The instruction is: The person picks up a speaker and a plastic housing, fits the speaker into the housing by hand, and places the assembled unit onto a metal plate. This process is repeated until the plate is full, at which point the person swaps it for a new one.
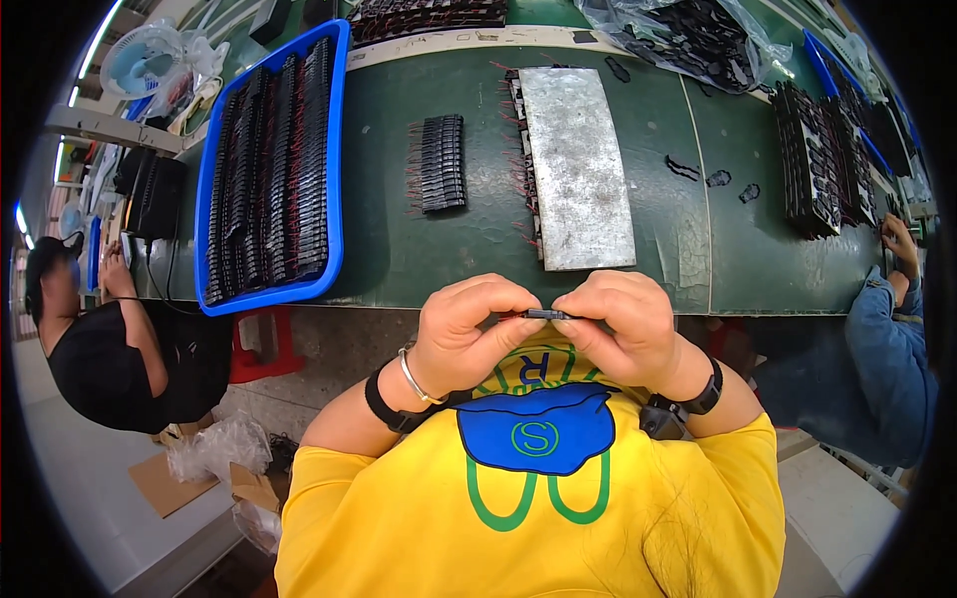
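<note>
Just off the table's near edge, I pinch a small black plastic part (pixel 544 314) between both hands. My left hand (pixel 469 324) grips its left end with thumb and fingertips, where a bit of red shows. My right hand (pixel 628 324) has the right end pinched the same way. Beyond my hands lies a flat grey metal plate (pixel 583 169), with a row of black parts and red wires (pixel 528 159) sticking out along its left edge. Left of that plate sits a neat stack of similar black parts (pixel 442 164) with thin red wires.
A blue tray (pixel 337 159) packed with rows of black parts stands at left. A few loose black pieces (pixel 718 178) lie right of the plate. Stacked black parts (pixel 807 159) and a clear bag (pixel 688 40) are farther off. People sit at left (pixel 120 339) and right (pixel 892 349).
</note>
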`<act>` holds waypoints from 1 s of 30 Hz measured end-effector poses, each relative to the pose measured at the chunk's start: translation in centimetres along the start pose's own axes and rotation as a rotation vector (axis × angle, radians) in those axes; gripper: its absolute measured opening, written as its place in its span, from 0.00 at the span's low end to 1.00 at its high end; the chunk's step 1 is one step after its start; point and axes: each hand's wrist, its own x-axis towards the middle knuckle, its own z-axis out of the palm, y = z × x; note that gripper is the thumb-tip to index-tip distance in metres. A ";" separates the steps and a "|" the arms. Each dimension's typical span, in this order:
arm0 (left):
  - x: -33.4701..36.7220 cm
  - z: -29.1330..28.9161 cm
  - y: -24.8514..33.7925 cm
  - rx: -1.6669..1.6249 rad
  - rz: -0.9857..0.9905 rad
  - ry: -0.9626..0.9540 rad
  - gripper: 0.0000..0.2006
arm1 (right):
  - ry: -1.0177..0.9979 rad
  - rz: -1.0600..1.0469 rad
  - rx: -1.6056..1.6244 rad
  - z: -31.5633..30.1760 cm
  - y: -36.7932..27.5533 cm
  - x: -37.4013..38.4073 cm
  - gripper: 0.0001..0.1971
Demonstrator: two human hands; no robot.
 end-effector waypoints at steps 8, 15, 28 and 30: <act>1.0 0.2 1.4 0.080 0.066 -0.003 0.08 | 0.023 -0.064 -0.021 -0.5 0.1 -0.7 0.10; 1.0 0.3 1.4 0.145 0.200 -0.035 0.08 | 0.008 0.150 0.076 -1.1 -1.2 -0.9 0.09; -0.1 0.8 5.8 0.443 0.261 -0.018 0.10 | -0.013 -0.119 -0.139 -1.4 -3.2 -1.5 0.11; -0.6 0.5 6.6 0.498 0.267 -0.015 0.09 | 0.006 -0.099 -0.120 -0.8 -3.4 -1.3 0.10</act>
